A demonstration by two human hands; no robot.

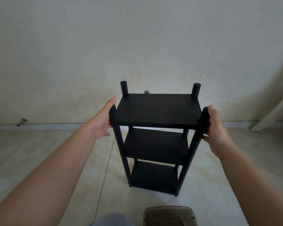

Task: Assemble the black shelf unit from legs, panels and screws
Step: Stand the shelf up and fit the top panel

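A pale wall (137, 38) fills the upper half of your view and meets a beige tiled floor (47, 152) at a low skirting line. No brand, label or writing can be read anywhere.

The black shelf unit (155, 144) stands upright on the floor directly ahead of you, near the wall but apart from it. It has three flat panels stacked one above another and four round legs whose tips rise above the top panel (158, 109). Bare floor lies open to the left and right of the unit and between it and you.

Your left hand (103, 119) grips the near left leg (119, 141) at top-panel level, thumb up along it and fingers curled round it. Your right hand (216, 126) grips the near right leg (193, 144) at the same height, fingers wrapped round it.

At the far right, a white slanted frame (271, 115) leans at the floor edge. A greyish box (170, 216) sits at the bottom edge, just in front of you. A small metal fitting (22, 122) lies by the skirting at left; another (146, 91) shows behind the top panel.
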